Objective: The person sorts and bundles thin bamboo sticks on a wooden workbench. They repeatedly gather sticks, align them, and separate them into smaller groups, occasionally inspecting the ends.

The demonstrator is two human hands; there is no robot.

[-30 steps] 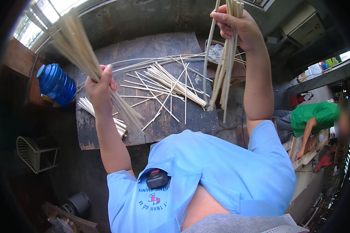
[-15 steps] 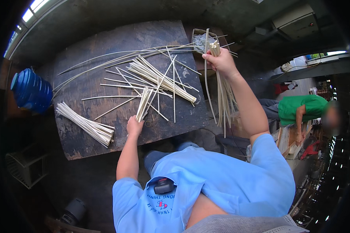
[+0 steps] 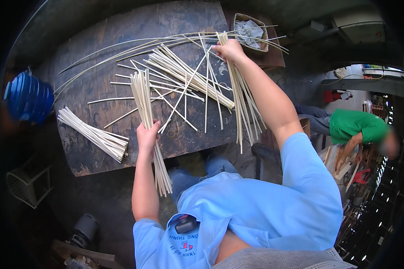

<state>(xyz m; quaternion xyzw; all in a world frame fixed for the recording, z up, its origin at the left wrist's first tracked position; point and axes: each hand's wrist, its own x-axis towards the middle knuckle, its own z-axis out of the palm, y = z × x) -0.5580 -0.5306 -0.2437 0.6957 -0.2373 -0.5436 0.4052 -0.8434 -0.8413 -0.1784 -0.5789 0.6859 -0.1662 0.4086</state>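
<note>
My left hand (image 3: 148, 135) is closed around the middle of a bundle of thin pale sticks (image 3: 142, 96); its lower ends hang past the table's near edge. My right hand (image 3: 229, 50) grips a second bundle of sticks (image 3: 243, 105) near its top, and the long ends fan downward beside the table's right edge. Between the two hands, a thick bundle of sticks (image 3: 184, 75) lies slantwise on the dark tabletop (image 3: 81, 157), with several loose sticks (image 3: 178, 104) crossed around it. Another bundle of sticks (image 3: 93, 136) rests at the left. Near my left hand lies a small ring-like band (image 3: 171, 133).
Several long curved canes (image 3: 107, 57) arc across the table's far side. A box of pale cloth (image 3: 249, 32) stands beyond the right corner. A blue water jug (image 3: 29, 96) is at the left, a stool frame (image 3: 29, 184) below it. A co-worker in a green shirt (image 3: 357, 127) bends at the right.
My right hand has moved left with its bundle, closer to the table's right edge. My left hand has shifted slightly left, and much more of its bundle now shows above and below it.
</note>
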